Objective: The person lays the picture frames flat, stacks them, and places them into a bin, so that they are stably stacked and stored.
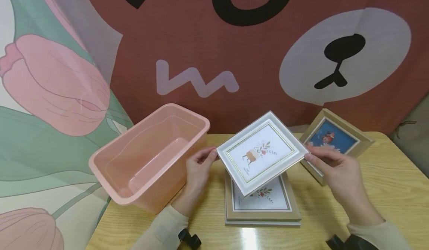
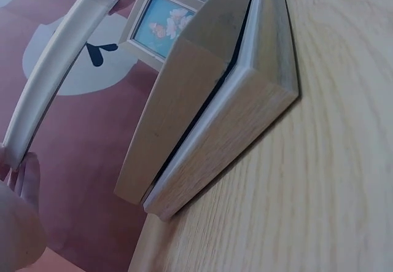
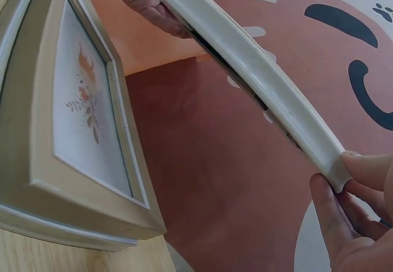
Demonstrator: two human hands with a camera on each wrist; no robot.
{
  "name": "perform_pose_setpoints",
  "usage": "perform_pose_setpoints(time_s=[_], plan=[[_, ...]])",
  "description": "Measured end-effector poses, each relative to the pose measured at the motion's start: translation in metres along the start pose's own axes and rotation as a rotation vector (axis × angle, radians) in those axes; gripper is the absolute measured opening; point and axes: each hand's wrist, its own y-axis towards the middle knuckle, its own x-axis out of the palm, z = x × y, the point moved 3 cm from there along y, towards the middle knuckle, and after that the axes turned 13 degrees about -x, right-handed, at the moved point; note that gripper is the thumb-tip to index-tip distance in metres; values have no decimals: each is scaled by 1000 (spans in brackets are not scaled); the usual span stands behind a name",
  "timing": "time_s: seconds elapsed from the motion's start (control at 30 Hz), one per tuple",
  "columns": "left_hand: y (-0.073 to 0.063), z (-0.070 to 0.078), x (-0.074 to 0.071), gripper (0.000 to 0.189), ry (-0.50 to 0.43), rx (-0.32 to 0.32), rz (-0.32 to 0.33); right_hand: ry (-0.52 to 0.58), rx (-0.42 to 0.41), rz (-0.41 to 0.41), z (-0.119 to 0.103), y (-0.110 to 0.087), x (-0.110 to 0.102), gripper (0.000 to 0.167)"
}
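Observation:
A white picture frame (image 1: pixel 262 154) with a gold inner line and a plant print is held up, tilted, between both hands. My left hand (image 1: pixel 198 168) pinches its left corner, thumb in front. At the opposite corner my right hand (image 1: pixel 340 175) pinches it between thumb and fingers, as the right wrist view also shows. Below it a wood-coloured picture frame (image 1: pixel 261 215) with a similar print lies on top of another frame (image 2: pixel 215 143), stacked on the table. The raised frame overlaps the upper part of that stack in the head view.
A pink plastic bin (image 1: pixel 149 157) stands at the left of the wooden table (image 1: pixel 378 190). Behind my right hand, a wood-coloured frame with a blue picture (image 1: pixel 331 134) stands tilted. A patterned cloth (image 1: pixel 201 48) hangs behind the table.

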Motion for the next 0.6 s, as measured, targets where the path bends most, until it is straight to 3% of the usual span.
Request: perform_pose_setpoints(time_s=[0.27,0.5,0.6], plan=[[1,-1,2,23,-35,35,-3,-72,17,-33,1,-7,-2,21],[1,2,2,20,6,42,31,-4,31,-13,4,-15,-3,17],[0,3,2,20,19,51,43,-34,58,-30,4,-19,-3,15]])
